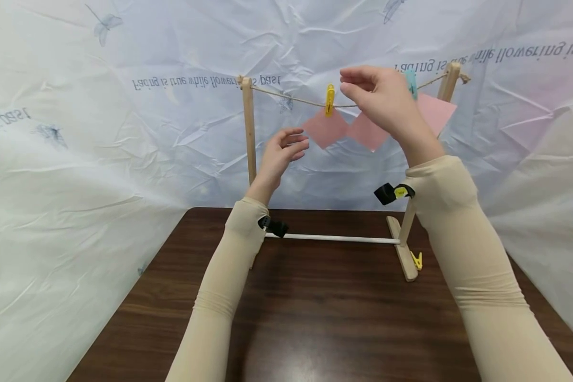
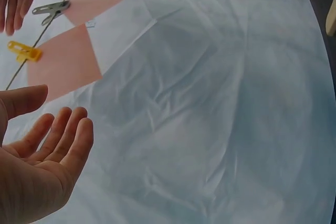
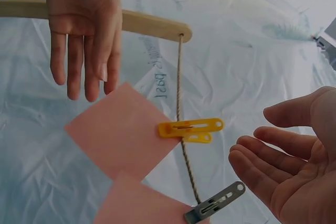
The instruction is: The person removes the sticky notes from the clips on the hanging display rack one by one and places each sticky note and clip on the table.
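Three pink square papers hang by clothespins from a twine line. A yellow clothespin grips the left paper by a corner, and a grey clothespin holds the middle paper. At the right, a teal clothespin is on the line above the third paper, partly hidden behind my right hand. That hand hovers near the line with relaxed fingers and nothing between them. Lower down, my left hand is beside the left paper, its fingers loosely bent and holding nothing.
Wooden posts carry the line at both ends, joined low by a white rod. A loose yellow clothespin lies by the right wooden foot on the dark table. A printed, wrinkled sheet surrounds the table.
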`<state>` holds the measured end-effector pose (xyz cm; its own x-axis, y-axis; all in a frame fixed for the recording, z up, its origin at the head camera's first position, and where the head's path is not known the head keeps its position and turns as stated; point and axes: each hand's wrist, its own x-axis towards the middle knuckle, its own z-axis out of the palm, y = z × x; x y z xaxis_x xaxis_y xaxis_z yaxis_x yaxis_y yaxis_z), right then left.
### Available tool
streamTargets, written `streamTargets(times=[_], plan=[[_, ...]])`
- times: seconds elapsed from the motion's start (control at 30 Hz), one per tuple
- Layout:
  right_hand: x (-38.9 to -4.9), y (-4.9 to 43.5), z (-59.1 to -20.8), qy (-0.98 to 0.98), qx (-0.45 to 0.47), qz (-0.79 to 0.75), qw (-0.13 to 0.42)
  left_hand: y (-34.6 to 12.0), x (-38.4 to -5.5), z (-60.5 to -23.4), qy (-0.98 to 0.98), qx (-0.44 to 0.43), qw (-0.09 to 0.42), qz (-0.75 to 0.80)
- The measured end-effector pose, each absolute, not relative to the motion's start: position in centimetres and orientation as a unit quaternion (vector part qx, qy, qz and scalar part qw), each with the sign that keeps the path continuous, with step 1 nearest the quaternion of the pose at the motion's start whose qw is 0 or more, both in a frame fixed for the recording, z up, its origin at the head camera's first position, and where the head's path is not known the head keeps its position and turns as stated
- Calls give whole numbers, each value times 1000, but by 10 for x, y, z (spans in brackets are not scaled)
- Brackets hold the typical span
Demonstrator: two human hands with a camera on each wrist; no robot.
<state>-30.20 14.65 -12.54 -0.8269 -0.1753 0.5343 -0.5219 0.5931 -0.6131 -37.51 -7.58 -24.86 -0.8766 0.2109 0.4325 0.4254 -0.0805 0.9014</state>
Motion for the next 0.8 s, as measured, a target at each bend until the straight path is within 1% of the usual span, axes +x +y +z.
streamTargets(times=[0.17, 0.27, 0.43, 0.57, 0.8], plan=[[-317, 143, -124, -883, 192, 380, 196, -59, -383, -249, -660, -222, 49, -716], [-322, 140, -124, -892, 187, 371, 176, -51, -386, -253, -650, -220, 41, -726], [-326, 136, -123, -903, 196, 352, 146, -46, -385, -259, -646, -239, 50, -723], [-328, 135, -122, -906, 203, 345, 133, -47, -383, -260, -650, -248, 57, -716], [-332, 138, -120, -893, 199, 390, 105, -49, -380, -259, -647, -246, 57, -720]])
